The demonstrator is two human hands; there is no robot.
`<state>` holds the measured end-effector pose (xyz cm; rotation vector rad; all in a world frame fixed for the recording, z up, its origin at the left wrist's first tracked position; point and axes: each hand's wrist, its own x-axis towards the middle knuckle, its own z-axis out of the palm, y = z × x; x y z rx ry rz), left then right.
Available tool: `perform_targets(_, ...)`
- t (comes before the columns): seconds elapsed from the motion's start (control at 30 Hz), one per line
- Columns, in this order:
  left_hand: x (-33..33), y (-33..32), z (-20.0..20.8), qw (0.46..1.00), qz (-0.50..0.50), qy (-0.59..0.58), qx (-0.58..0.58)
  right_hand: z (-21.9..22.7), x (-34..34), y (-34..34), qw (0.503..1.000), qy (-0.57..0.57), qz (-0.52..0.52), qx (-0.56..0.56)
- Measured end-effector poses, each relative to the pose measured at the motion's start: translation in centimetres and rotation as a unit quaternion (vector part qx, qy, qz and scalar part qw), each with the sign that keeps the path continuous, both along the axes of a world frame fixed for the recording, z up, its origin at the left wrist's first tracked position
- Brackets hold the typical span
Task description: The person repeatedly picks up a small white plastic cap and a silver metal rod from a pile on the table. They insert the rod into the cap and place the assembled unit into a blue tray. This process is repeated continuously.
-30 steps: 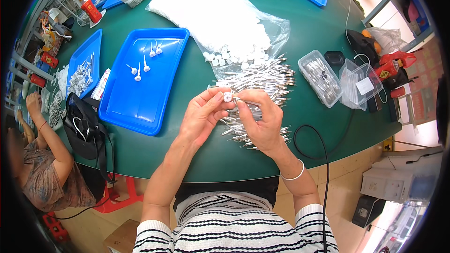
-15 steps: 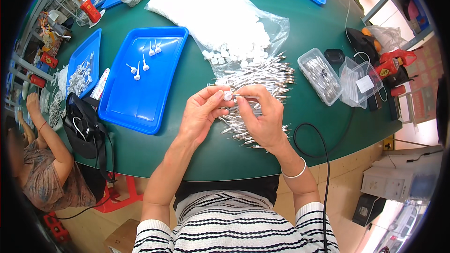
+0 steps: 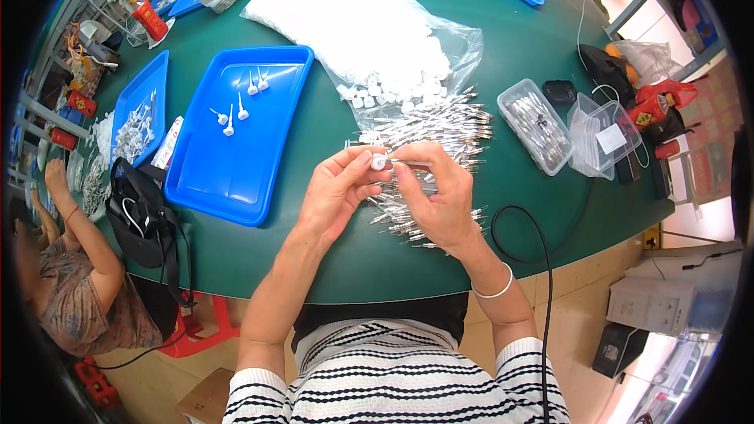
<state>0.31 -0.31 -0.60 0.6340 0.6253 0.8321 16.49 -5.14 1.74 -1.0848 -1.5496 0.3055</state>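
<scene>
White cap [image 3: 378, 162] slightly turned, left hand [image 3: 336, 188] clamped on it, facing right hand [image 3: 437, 198] clamped on slim rod [image 3: 416, 163].

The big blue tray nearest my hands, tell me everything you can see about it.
The tray is a bright blue, shallow rectangle with rounded corners and a raised rim, smooth and shiny like plastic. It lies flat, open side up, turned slightly on the green table. A few small white pieces with thin stems rest inside, toward its far end.

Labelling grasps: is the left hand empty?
No: the left hand pinches a small white cap, to the right of the big blue tray.
</scene>
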Motion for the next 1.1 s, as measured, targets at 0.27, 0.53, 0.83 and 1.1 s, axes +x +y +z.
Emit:
perform_targets(0.27, -0.03, 0.03, -0.03, 1.0, 0.0, -0.004, -0.006, -0.05, 0.14, -0.16, 1.0, -0.003, 0.001, -0.013)
perform_targets(0.53, 0.01, -0.05, 0.03, 1.0, 0.0, 0.0, -0.002, 0.03, 0.07, -0.15, 1.0, -0.001, 0.0, -0.008)
perform_targets(0.83, 0.12, -0.17, -0.03, 0.999, 0.014, 0.027, 0.016, 0.36, 0.1, -0.14, 1.0, -0.023, -0.006, -0.013)
perform_targets(1.1, 0.34, -0.28, 0.11, 0.993, 0.036, 0.081, 0.08, 0.74, 0.18, 0.01, 0.999, -0.039, -0.001, -0.039)
